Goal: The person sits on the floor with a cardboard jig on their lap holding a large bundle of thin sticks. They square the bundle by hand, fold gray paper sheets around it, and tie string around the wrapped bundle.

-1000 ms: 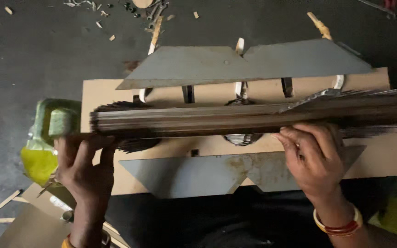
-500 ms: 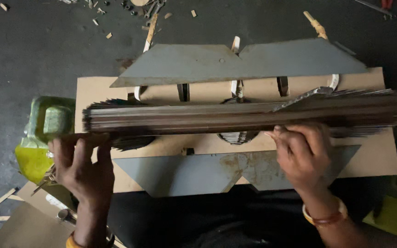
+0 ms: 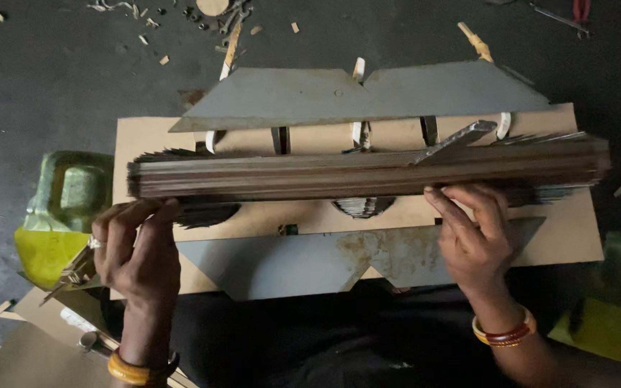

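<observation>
A long bundle of thin dark strips is laid across the middle of the frame, over a tan board that rests on a dark floor. The bundle's left end is met by the left hand, whose fingers are curled up against its lower edge; whether they are closed around it cannot be told from this angle. Right of centre, the right hand is pressed to the bundle's lower edge with fingers together, fingertips touching the strips. Two grey metal plates are seen on the board: one above the bundle, one below it, between the hands. A green and yellow container stands at the left edge, just beside the left hand. Small scraps are scattered at the upper left.
</observation>
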